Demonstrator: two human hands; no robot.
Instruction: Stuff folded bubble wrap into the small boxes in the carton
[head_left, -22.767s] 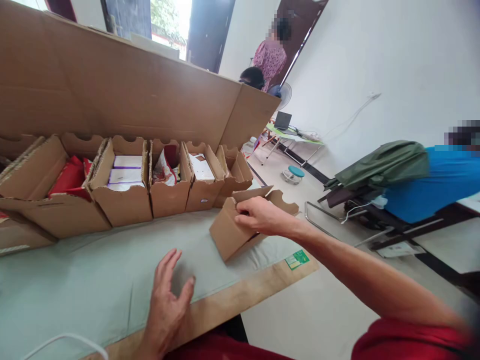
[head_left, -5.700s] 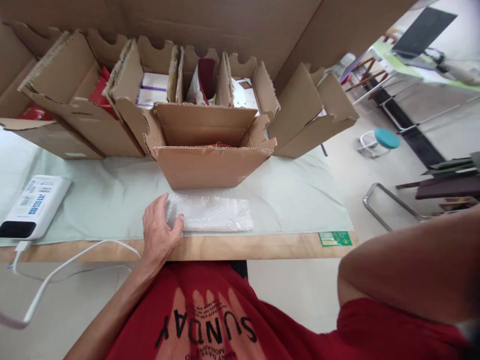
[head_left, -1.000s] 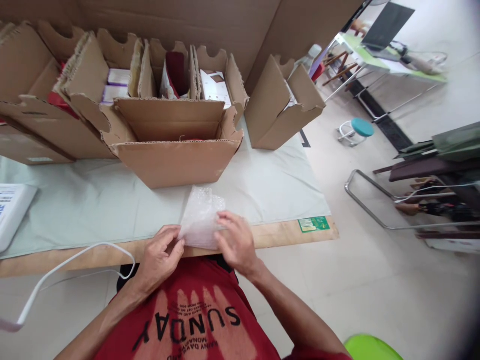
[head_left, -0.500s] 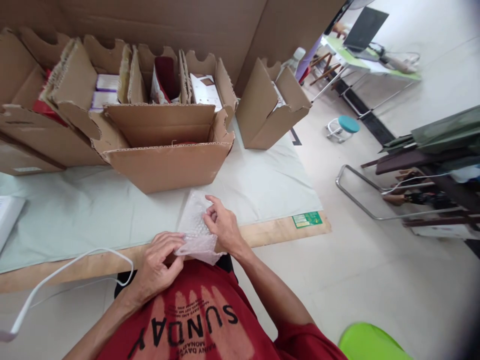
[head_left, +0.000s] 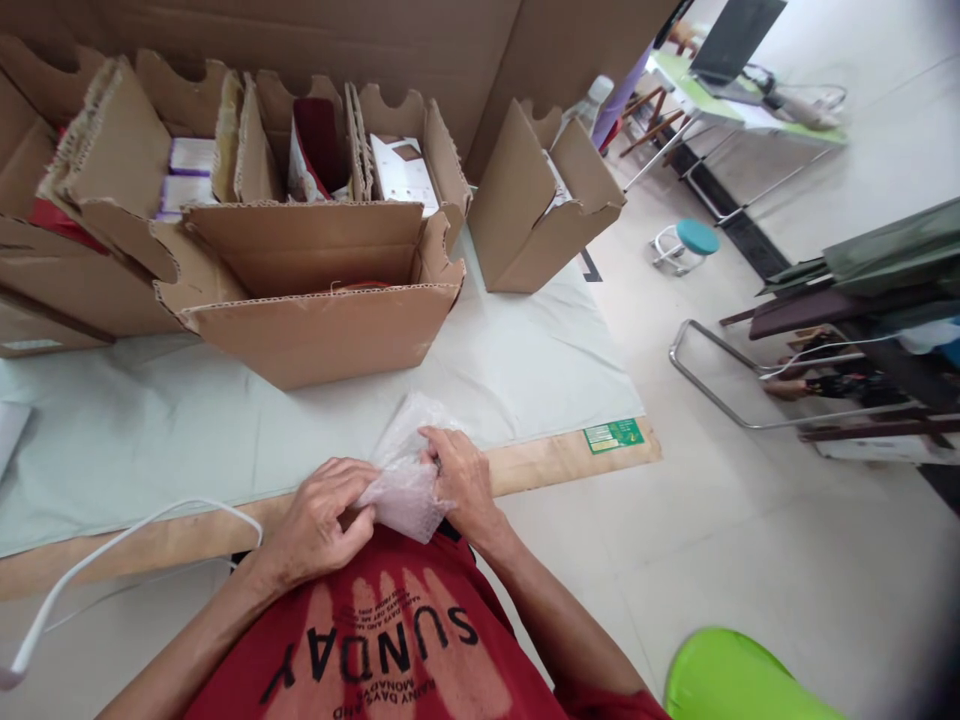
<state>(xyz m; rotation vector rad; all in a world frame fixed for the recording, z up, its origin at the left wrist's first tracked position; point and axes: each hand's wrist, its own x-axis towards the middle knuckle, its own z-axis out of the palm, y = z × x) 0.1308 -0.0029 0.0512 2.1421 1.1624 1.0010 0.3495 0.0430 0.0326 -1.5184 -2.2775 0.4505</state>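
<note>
A small bubble-wrap pouch (head_left: 405, 478) lies over the table's front edge, just in front of my red shirt. My left hand (head_left: 322, 518) pinches its near left corner with curled fingers. My right hand (head_left: 459, 478) grips its right side, thumb and fingers closed on the plastic. What is inside the pouch cannot be made out. An open brown cardboard box (head_left: 315, 300) stands directly behind the pouch on the pale green table cover (head_left: 525, 360).
A row of open cardboard boxes (head_left: 187, 150) with white and red packets lines the back, against a tall cardboard sheet. Another open box (head_left: 544, 210) stands at the right. A white cable (head_left: 120, 550) hangs over the front edge. Chair frames and a stool (head_left: 686, 245) are on the floor at right.
Both hands have drawn the bubble-wrap pouch closer to my body. My right hand has shifted from its top onto its right side and closed on it.
</note>
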